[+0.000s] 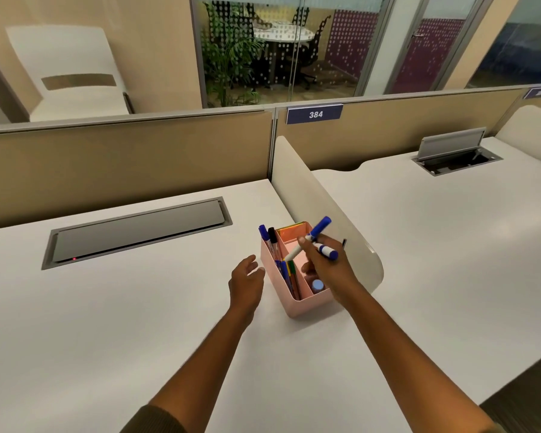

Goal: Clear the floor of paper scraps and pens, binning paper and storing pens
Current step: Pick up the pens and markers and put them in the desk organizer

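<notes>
A pink desk organizer (297,307) stands on the white desk (107,307) beside a low cream divider. Several pens (274,245) stand in its left compartment, some blue-capped, one black. My right hand (325,267) hovers over the organizer, shut on two blue-capped white markers (320,242); one marker's tip points down into the organizer. My left hand (247,282) rests open against the organizer's left wall, holding nothing. Orange and yellow sticky notes (294,231) fill the back compartment, and a small blue-topped item (317,285) sits in the front right one.
A closed grey cable hatch (138,232) is set into the desk at left. The cream divider (325,207) separates this desk from the neighbouring desk, whose cable hatch (453,151) is open. Tan partition panels with a "384" label (314,114) run behind.
</notes>
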The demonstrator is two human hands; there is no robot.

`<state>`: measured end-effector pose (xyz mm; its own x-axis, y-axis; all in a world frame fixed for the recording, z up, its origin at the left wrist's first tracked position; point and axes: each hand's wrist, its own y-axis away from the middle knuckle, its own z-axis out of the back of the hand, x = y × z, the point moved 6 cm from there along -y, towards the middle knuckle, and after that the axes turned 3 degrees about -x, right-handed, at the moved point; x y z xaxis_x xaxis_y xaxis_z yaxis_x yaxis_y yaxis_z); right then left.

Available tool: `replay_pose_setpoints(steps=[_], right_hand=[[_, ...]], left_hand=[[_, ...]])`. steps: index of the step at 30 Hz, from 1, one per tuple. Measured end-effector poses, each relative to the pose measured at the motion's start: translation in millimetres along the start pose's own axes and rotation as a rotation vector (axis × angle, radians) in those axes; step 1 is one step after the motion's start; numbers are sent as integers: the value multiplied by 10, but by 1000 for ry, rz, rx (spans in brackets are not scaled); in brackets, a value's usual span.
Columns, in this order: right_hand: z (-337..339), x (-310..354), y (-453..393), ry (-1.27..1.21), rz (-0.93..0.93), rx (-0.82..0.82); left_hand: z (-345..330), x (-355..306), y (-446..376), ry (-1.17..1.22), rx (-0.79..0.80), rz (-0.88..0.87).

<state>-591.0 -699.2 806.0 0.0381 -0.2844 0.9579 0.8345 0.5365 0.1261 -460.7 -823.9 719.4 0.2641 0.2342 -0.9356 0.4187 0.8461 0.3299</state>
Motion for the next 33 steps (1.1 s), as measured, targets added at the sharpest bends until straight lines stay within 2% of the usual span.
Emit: replay_pose_setpoints(steps=[4, 7, 14, 18, 21, 27, 33], right_hand=[[-42, 165, -259, 255, 183, -40], [-125, 187, -484, 308, 164, -34], [-332, 115, -821, 332, 135, -24], [-405, 163, -885, 319, 170, -54], [-483, 145, -896, 336, 184, -53], [-587, -71, -904, 424, 155, 18], [-596, -172, -916, 500, 142, 68]], left_hand=[[-138, 45, 10, -10, 8, 18], [-165, 90, 8, -96, 9, -27], [32, 282, -65, -618, 49, -292], [168, 517, -127, -974, 83, -348], [244, 706, -121, -1146, 87, -388], [356, 1098, -35, -1260, 71, -382], [421, 1226, 34, -1272, 6, -471]])
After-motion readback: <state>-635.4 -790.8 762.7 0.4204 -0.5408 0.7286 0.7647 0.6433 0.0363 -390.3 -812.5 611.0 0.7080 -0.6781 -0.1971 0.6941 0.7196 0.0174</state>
